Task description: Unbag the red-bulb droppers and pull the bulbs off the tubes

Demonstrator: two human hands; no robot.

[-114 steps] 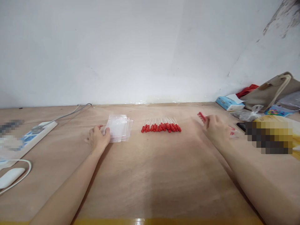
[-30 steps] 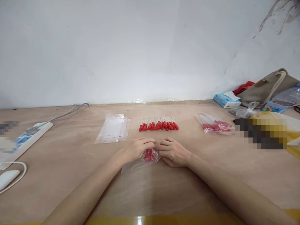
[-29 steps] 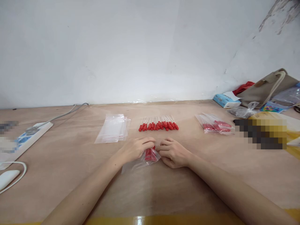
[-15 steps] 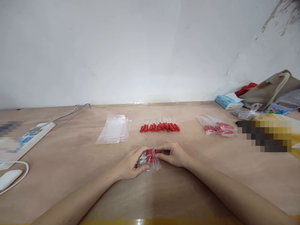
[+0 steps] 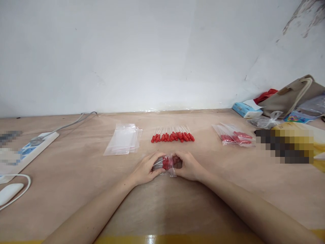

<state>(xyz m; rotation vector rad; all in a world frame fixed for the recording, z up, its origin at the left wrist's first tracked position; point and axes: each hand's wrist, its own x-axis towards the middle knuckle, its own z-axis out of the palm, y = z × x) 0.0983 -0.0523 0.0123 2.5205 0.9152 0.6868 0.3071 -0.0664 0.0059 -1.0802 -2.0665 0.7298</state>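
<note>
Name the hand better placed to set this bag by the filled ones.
Probably the right hand: it touches the held bag, and the filled bags lie on its side.

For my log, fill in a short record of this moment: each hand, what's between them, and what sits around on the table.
Left hand: holding the transparent bag around the pale sticks
Right hand: at the bag's other end, by the red heads; exact grip unclear
Bag contents: red-headed sticks; whether it is sealed cannot be told
Beyond the hands: row of loose red-headed sticks
Left of row: flat transparent bags, overlapping
Right of row: bags holding red-headed items
Far left: power strip
</note>
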